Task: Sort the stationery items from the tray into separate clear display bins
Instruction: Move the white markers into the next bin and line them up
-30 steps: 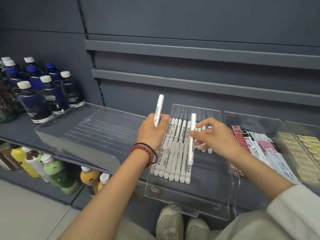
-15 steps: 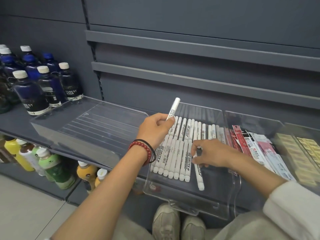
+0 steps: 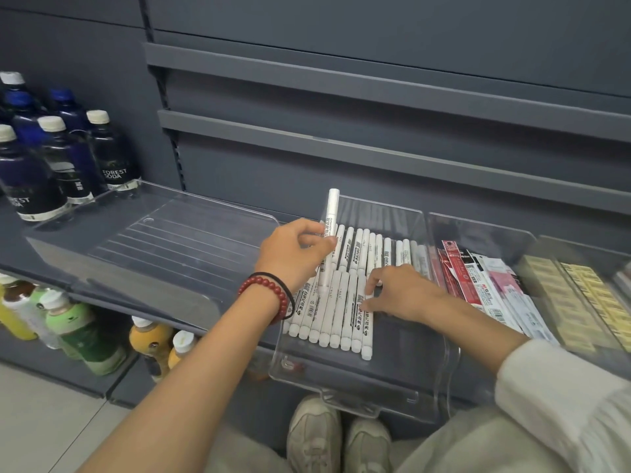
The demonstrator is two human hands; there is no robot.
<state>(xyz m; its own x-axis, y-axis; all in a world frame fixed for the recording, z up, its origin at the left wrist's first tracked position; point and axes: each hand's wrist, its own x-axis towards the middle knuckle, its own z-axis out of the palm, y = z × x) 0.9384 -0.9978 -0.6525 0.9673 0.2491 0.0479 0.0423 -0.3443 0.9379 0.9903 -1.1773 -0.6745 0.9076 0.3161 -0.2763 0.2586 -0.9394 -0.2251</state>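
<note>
A clear display bin (image 3: 440,363) in the middle of the shelf holds two rows of white markers (image 3: 327,312). My left hand (image 3: 293,257) grips one white marker (image 3: 330,216) upright above the bin's left side, its cap pointing up. My right hand (image 3: 403,291) lies low in the bin, its fingertips touching the rightmost marker (image 3: 364,332) of the front row, which sticks out a little toward me. To the right, a second clear bin (image 3: 485,233) holds flat red, white and pink refill packets (image 3: 485,285).
An empty clear bin (image 3: 164,240) sits to the left. Dark soda bottles (image 3: 71,165) stand at far left. Yellowish packs (image 3: 580,302) fill a bin at far right. Drink bottles (image 3: 78,329) line the lower shelf. My shoes (image 3: 338,435) are below the shelf edge.
My right hand laid its marker down and pushed it against the front row's right end. My left hand tilted its marker back to upright.
</note>
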